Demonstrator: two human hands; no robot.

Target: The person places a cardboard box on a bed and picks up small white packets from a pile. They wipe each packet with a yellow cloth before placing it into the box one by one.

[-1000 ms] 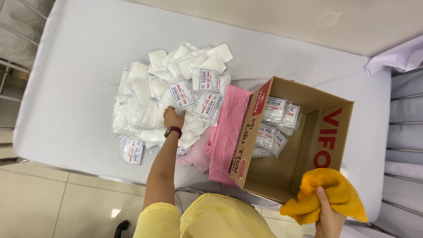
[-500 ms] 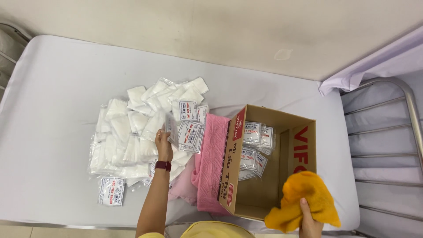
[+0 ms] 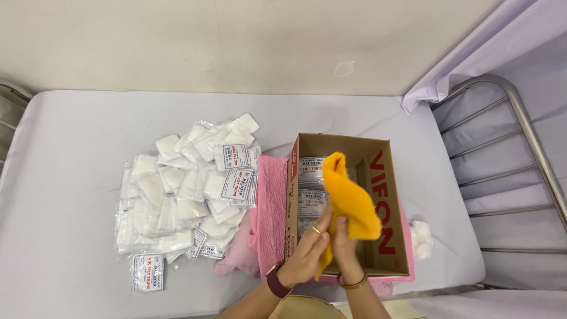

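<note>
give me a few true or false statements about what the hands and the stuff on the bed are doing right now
1. Both hands hold the yellow cloth over the cardboard box. True: the left hand and right hand grip its lower end.
2. The box is empty. False: white packets lie inside.
3. A pile of packets lies left of the box. True.
4. The pink cloth hangs on the bed rail. False: it lies on the mattress against the box's left side.
</note>
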